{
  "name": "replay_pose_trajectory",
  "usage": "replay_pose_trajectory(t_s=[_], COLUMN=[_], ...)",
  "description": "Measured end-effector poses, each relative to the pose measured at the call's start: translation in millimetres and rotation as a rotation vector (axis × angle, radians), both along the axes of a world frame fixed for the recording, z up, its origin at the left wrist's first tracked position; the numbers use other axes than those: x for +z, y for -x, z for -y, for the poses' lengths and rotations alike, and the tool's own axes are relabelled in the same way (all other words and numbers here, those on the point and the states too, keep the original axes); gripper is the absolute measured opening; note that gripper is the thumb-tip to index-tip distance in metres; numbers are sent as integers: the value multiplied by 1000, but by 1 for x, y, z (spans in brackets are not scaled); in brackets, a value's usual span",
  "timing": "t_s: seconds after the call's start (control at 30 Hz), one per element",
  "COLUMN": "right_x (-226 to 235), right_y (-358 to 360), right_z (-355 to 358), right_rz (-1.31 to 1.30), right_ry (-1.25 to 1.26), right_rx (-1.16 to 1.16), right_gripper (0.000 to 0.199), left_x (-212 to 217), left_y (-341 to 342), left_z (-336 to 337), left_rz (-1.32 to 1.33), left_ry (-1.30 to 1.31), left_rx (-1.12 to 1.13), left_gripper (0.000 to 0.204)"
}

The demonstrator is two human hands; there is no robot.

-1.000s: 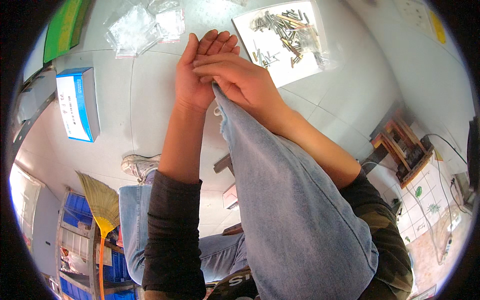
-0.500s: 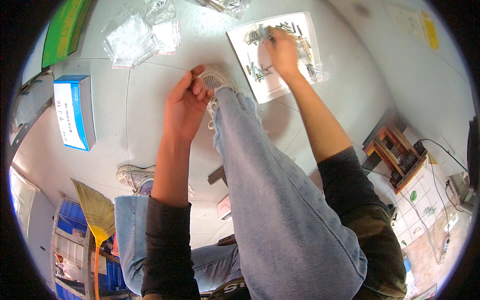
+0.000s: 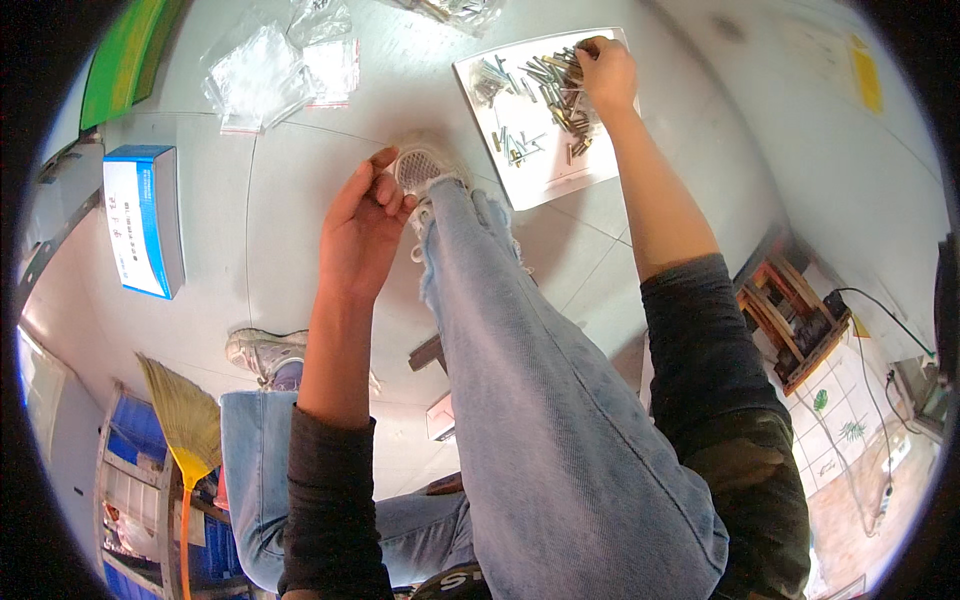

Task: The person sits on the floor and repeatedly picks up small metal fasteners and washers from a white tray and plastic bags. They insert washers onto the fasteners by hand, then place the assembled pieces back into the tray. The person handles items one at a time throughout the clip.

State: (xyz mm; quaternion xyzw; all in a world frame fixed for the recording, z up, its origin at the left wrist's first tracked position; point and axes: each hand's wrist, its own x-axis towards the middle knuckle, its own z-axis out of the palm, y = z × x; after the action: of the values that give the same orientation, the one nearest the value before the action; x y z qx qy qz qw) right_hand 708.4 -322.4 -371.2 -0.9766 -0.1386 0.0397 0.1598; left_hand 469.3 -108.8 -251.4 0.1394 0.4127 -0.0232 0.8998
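Note:
My right hand (image 3: 608,78) is over the far right part of a white tray (image 3: 540,185). Its fingers are pressed together at the edge of a pile of small metal pins (image 3: 556,80); what they hold, if anything, is hidden. A smaller group of metal pieces (image 3: 515,145) lies near the tray's left side, below a clear bag (image 3: 487,82) of small parts. My left hand (image 3: 362,235) is raised beside my shoe (image 3: 425,165), palm turned up and fingers curled in. Thumb and forefinger come close together there, and anything between them is too small to make out.
Clear plastic bags (image 3: 262,80) lie at the far left, with another bag of parts (image 3: 455,12) at the far edge. A blue and white box (image 3: 145,222) stands at the left, above a broom (image 3: 185,420). At the right is a wooden stool (image 3: 790,310), near cables (image 3: 870,400).
My right hand has moved across the tray, away from me and to the right, uncovering more of the metal pins. The left hand stays curled, almost in place.

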Motion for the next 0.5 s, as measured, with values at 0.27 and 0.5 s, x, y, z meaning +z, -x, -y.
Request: replay_pose_trajectory(t_s=[0.27, 0.5], right_x=[-3, -12], right_y=[-14, -21], right_z=[8, 14], right_rz=[-108, -145], right_ry=[79, 110], right_rx=[216, 307], right_gripper=[16, 19], left_x=[0, -3], left_y=[-6, -6], left_z=[-3, -5], left_rz=[-114, -103], left_ry=[-129, -130], left_rx=[-49, -94], left_gripper=[31, 36])
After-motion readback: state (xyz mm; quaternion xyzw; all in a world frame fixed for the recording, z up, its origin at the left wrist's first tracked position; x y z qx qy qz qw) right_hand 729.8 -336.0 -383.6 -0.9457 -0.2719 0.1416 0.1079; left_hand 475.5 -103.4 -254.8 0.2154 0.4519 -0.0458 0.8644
